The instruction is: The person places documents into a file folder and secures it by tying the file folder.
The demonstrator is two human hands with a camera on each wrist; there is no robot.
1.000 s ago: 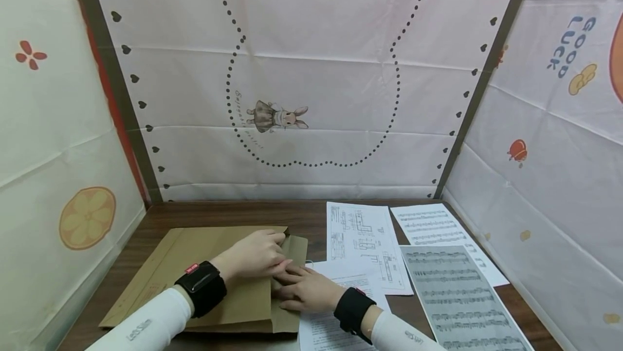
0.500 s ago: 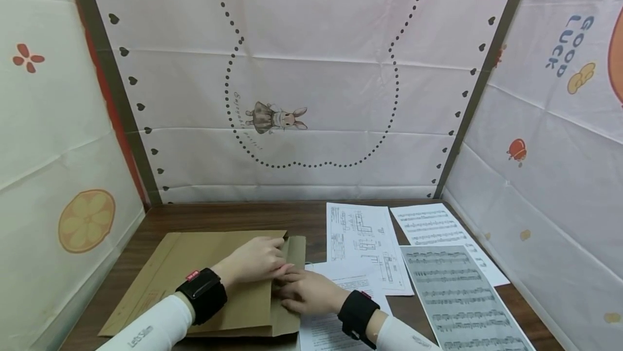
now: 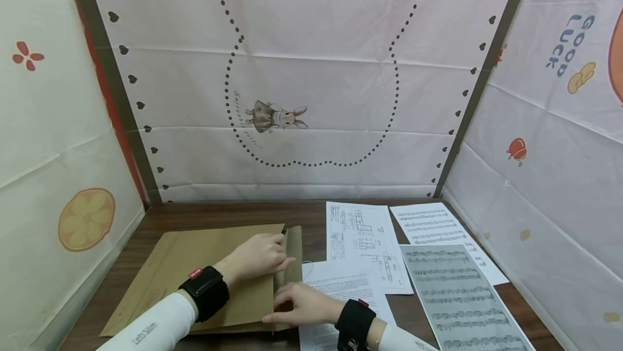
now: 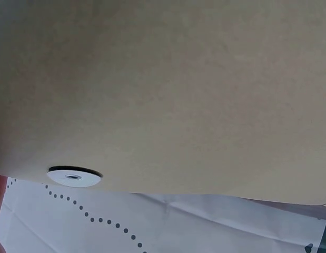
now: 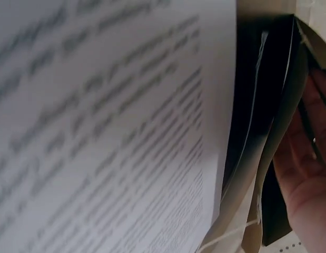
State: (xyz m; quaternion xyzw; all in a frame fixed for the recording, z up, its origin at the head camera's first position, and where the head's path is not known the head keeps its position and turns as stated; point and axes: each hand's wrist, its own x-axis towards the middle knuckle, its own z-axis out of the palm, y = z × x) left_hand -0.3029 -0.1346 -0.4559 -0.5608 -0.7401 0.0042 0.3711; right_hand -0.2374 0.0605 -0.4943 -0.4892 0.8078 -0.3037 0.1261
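Observation:
A brown kraft document envelope (image 3: 199,275) lies on the left half of the table, its mouth and flap (image 3: 294,243) facing right. My left hand (image 3: 258,256) lies across its front and grips the mouth's edge with bent fingers. Lower along the same edge, my right hand (image 3: 306,305) holds the envelope, thumb over the front panel and the other fingers curled and partly hidden. The mouth gapes dark in the right wrist view, next to a hand (image 5: 310,184). Kraft board fills the left wrist view, with a white round string button (image 4: 74,176) on it.
A text sheet (image 3: 348,286) lies under my right wrist. Behind it is a technical drawing (image 3: 367,237). Sheet music (image 3: 455,291) lies at the right, overlapping another music sheet (image 3: 438,221). Printed cloth walls (image 3: 316,80) enclose the table's back and sides.
My right hand has slid toward me along the envelope's mouth, away from the left hand, and its thumb now reaches onto the front panel. The flap shows more. The left hand stays nearly in place.

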